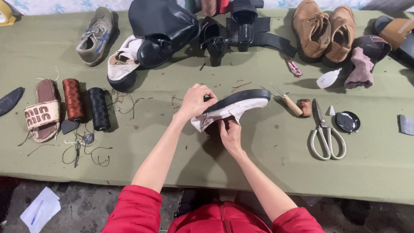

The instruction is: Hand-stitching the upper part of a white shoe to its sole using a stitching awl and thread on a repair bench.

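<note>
Head view: I see white shoe with black sole, mid-table, nearer front edge. My left hand clamps heel end from above; right hand pinches upper from below. Shoe tipped on side, sole facing far edge; long axis runs left-right, toe toward right edge, slightly raised. Risk, my judgement: grip slips on smooth sole, shoe twists free; awl lies just beside toe, scissors near, could snag fingers.
</note>
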